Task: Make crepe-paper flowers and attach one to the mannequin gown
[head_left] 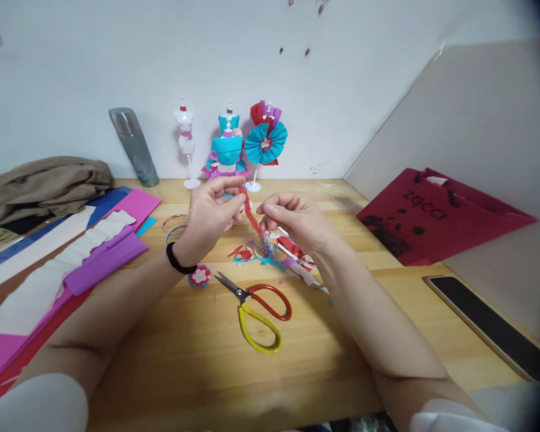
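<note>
Nearest, below both hands, lie scissors (242,295) with dark metal blades and smooth loop handles, one red and one yellow, on the glossy, pale-grained wooden tabletop (171,366). Just below the left wrist sits a round red-and-blue ornament (200,276) with a pale flower-shaped centre. Further out, the left hand (215,207) pinches the upper end of a red strip (251,215) between thumb and fingers; the strip slants down through the gap toward the right hand (292,219), whose thumb and fingers are drawn together by its lower end, though I cannot tell whether they grip it. Narrow and crinkled like crepe paper, the strip should be very light, limp and easily torn, probably best held lightly near each end with fingertips. Under the right hand is a tangle of thin, curling scraps (292,247) in red, white and blue. Beyond the hands stand small white dress forms, one wrapped in smooth blue (227,149), another bearing a pleated blue fan (264,144).
</note>
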Demonstrator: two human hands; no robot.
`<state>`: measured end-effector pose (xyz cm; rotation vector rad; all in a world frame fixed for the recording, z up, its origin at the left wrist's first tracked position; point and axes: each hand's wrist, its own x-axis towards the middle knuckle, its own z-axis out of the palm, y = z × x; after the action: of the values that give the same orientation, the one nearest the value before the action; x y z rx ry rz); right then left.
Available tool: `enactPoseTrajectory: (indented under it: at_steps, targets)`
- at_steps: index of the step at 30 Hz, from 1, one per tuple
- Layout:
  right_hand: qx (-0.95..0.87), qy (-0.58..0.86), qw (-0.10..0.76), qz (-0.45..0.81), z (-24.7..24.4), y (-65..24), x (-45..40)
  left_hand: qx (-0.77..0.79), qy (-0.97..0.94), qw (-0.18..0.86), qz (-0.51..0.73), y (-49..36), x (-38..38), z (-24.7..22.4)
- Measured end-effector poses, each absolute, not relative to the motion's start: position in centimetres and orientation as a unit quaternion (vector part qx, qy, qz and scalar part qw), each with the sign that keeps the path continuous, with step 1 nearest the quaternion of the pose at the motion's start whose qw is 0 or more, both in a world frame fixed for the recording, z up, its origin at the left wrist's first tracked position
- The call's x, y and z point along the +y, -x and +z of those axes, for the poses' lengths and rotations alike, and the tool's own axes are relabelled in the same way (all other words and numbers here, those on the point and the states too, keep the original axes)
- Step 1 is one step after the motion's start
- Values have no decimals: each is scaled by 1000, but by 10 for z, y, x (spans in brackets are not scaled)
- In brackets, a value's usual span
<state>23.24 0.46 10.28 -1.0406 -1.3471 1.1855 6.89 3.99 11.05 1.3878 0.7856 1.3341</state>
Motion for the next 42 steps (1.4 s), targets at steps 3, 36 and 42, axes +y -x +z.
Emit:
enactPoseTrajectory:
  at_steps: [3, 36, 42]
  targets:
    - [-561, 436, 514, 481, 107, -236, 4, 334, -573, 510, 548, -67, 40, 113]
    - [-605, 473, 465, 441, 107, -249, 5, 316, -719, 556, 273, -49, 43, 122]
    - [-608, 473, 480, 419, 112, -254, 5, 289, -729, 567, 251, -44, 46, 121]
